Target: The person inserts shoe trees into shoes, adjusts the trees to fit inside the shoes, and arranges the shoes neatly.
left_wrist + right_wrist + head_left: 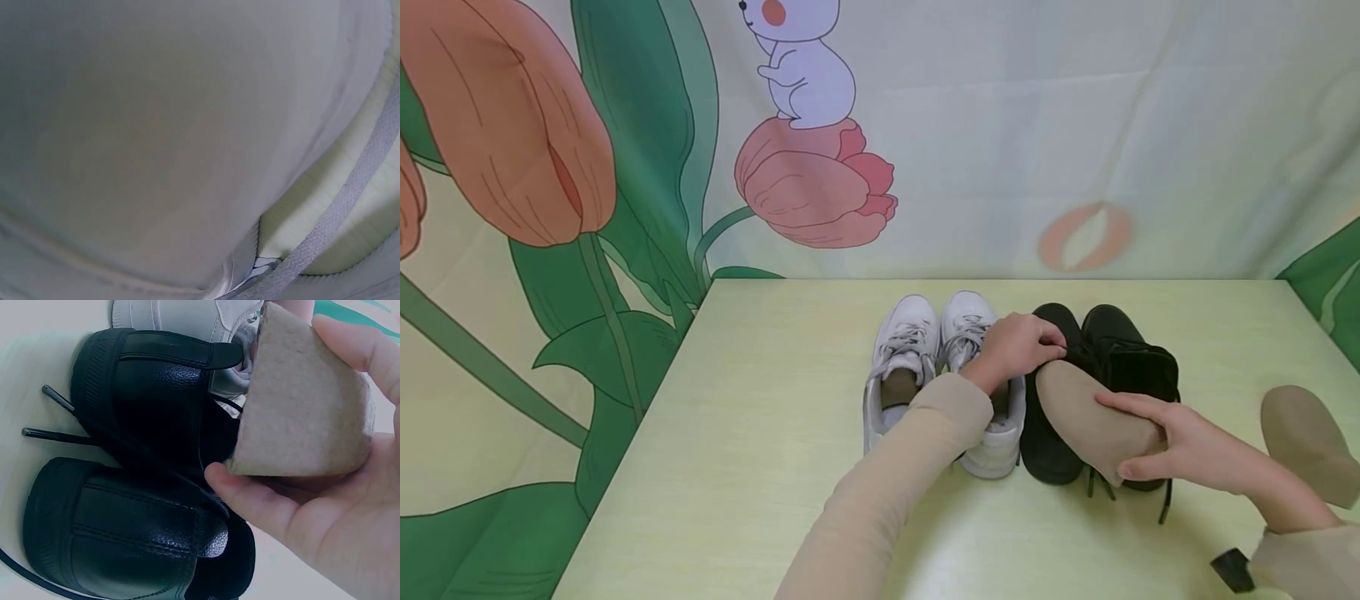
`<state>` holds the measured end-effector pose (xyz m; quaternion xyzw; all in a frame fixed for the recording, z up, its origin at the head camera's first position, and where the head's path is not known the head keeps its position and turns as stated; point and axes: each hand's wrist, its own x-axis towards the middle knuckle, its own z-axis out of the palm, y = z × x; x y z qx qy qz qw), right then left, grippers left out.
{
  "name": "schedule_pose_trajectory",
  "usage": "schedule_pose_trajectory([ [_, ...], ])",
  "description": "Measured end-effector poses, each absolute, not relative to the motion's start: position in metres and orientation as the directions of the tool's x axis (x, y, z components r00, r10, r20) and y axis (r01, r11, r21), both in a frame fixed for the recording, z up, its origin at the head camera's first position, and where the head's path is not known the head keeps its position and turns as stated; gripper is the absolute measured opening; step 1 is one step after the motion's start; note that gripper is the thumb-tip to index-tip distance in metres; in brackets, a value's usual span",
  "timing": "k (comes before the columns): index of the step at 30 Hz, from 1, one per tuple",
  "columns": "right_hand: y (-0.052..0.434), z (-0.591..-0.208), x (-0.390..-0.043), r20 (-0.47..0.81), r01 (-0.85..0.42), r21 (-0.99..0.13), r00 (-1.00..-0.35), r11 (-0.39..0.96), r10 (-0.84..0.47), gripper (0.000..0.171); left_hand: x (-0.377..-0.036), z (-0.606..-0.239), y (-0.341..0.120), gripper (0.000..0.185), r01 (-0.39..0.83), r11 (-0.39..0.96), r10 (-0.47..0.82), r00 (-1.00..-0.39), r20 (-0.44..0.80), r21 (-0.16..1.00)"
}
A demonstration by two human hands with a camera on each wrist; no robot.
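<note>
My right hand grips a tan, molded-cardboard-like shoe insert, thumb and fingers on opposite sides. The insert's rounded end points toward the left black shoe; in the right wrist view its blunt end faces the camera. My left hand reaches over a white sneaker and pinches the left black shoe near its tongue. Beside that shoe stands the right black shoe, laces trailing at its heel. The left wrist view is mostly filled by a blurred pale surface, with a light shoelace crossing it.
A pair of white sneakers, the left one and the right one, stands left of the black shoes. Brown material shows inside the left sneaker. Another tan insert lies on the pale table at right. A printed curtain hangs behind.
</note>
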<state>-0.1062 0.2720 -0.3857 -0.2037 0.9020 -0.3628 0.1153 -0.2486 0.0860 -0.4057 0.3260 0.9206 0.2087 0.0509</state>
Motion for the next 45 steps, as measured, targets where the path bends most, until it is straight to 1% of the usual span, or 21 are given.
schedule_pose_trajectory([
  [5, 0.272, -0.386, -0.111, -0.094, -0.260, -0.695, -0.891, 0.670, -0.443, 0.071, -0.248, -0.404, 0.085, 0.017, 0.578, 0.701, 0.622, -0.782, 0.037, 0.418],
  [12, 0.271, -0.387, -0.116, -0.151, -0.207, -0.736, -0.878, 0.644, -0.455, 0.071, -0.247, -0.403, 0.085, 0.017, 0.573, 0.706, 0.622, -0.783, 0.023, 0.416],
  [17, 0.269, -0.386, -0.119, -0.170, -0.188, -0.736, -0.879, 0.651, -0.446, 0.069, -0.246, -0.402, 0.085, 0.017, 0.566, 0.709, 0.618, -0.786, 0.015, 0.421],
  [26, 0.262, -0.386, -0.124, -0.139, -0.196, -0.728, -0.897, 0.658, -0.420, 0.056, -0.245, -0.401, 0.084, 0.017, 0.567, 0.706, 0.617, -0.786, 0.023, 0.426],
  [37, 0.262, -0.398, -0.116, -0.121, -0.121, -0.811, -0.922, 0.572, -0.367, 0.057, -0.245, -0.402, 0.084, 0.017, 0.572, 0.706, 0.619, -0.785, 0.027, 0.418],
  [42, 0.260, -0.401, -0.113, -0.094, -0.113, -0.813, -0.942, 0.571, -0.321, 0.058, -0.245, -0.403, 0.084, 0.016, 0.566, 0.707, 0.616, -0.788, 0.024, 0.424],
  [45, 0.259, -0.398, -0.113, -0.098, -0.108, -0.794, -0.948, 0.598, -0.302, 0.059, -0.245, -0.404, 0.084, 0.016, 0.559, 0.706, 0.613, -0.790, 0.019, 0.436],
])
